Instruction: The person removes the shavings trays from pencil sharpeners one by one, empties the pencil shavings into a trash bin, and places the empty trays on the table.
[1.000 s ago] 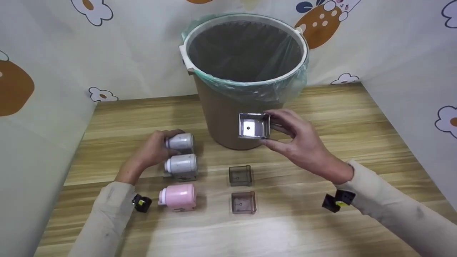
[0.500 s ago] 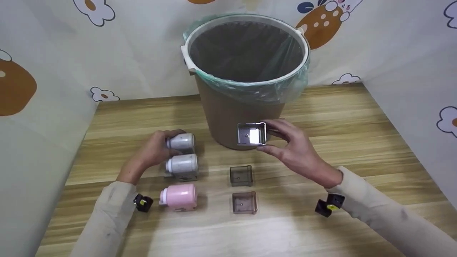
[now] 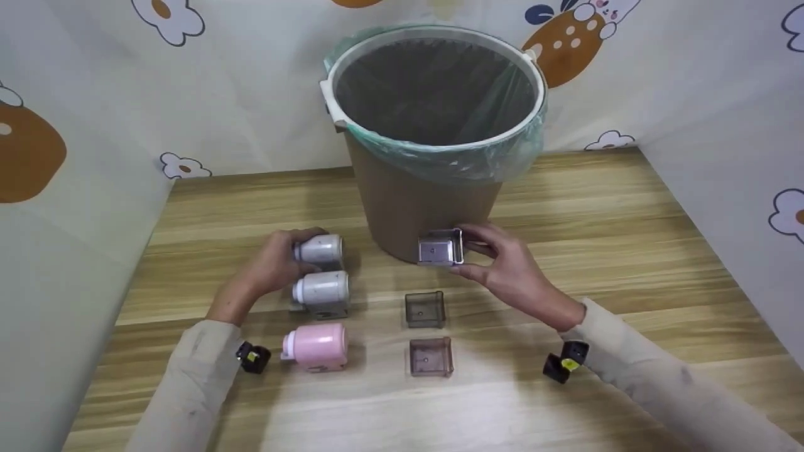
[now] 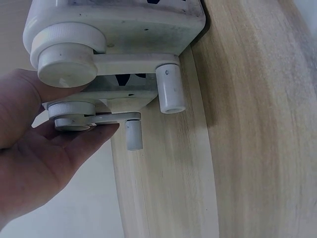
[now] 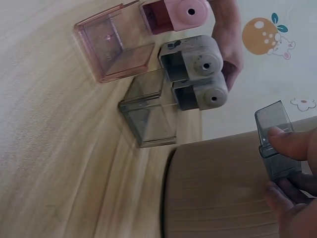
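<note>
My left hand (image 3: 273, 260) holds the farthest of three crank pencil sharpeners, a grey-white pencil sharpener (image 3: 320, 250). Close in front of it stands a second grey sharpener (image 3: 323, 289), and nearest me a pink sharpener (image 3: 319, 346). Cranks with white handles (image 4: 171, 89) show in the left wrist view. With thumb and fingers my right hand (image 3: 505, 263) pinches a clear shavings drawer (image 3: 440, 248) by its right side, before the bin. In the right wrist view, the sharpeners' drawer slots gape, and the thumb lies on the drawer wall (image 5: 275, 116).
A smoky grey drawer (image 3: 424, 309) and a pinkish drawer (image 3: 431, 356) rest on the wooden table (image 3: 565, 402), right of the sharpeners. Behind them rises a tall brown bin (image 3: 402, 207) lined with a thin green bag (image 3: 440, 163). Patterned cloth (image 3: 251, 81) walls the back and sides.
My right hand has brought the clear drawer down and slightly toward me, and the drawer has tipped somewhat. The left hand stays on the far sharpener.
</note>
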Available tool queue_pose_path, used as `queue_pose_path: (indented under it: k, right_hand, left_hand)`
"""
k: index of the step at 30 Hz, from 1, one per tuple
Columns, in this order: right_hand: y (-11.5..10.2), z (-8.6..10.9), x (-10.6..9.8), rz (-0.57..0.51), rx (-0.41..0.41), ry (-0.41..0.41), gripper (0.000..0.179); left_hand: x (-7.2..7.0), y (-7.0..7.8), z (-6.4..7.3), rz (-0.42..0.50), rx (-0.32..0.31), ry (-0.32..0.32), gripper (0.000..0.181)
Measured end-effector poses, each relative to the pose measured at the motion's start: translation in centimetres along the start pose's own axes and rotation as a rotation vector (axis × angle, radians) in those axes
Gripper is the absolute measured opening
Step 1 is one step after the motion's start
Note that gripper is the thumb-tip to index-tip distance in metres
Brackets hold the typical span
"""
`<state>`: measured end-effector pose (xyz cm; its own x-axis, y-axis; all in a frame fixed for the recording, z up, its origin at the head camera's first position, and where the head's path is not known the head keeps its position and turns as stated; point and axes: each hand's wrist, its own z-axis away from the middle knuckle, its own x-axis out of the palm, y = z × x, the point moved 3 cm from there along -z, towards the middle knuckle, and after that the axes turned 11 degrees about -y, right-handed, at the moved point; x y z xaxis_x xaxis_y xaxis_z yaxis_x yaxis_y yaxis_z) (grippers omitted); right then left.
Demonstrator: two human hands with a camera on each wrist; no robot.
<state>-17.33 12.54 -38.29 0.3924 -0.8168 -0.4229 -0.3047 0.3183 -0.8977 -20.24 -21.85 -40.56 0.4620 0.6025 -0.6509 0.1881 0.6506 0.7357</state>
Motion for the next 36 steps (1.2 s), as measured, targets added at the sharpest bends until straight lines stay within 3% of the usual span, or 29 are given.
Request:
queue_pose_path:
  k: [8,20,29,36]
  right_hand:
    - [1.5,-0.4,1.0,-0.028,0.047,-0.04,0.063]
    - [3.4,-0.5,2.0,0.066,0.074,-0.079,0.057]
    - [4.7,-0.6,2.6,0.13,0.145,-0.101,0.059]
    - [5.3,-0.7,2.8,0.111,0.201,-0.121,0.059]
  left_hand:
    - [0.0,0.0,0.1,0.009,0.001,0.002,0.058]
    - [0.0,-0.3,0.2,-0.011,-0.004,0.013,0.058]
    - [0.0,-0.3,0.1,-0.029,-0.014,0.019,0.059]
    - [0.1,-0.2,0.0,-0.019,-0.023,0.001,0.06]
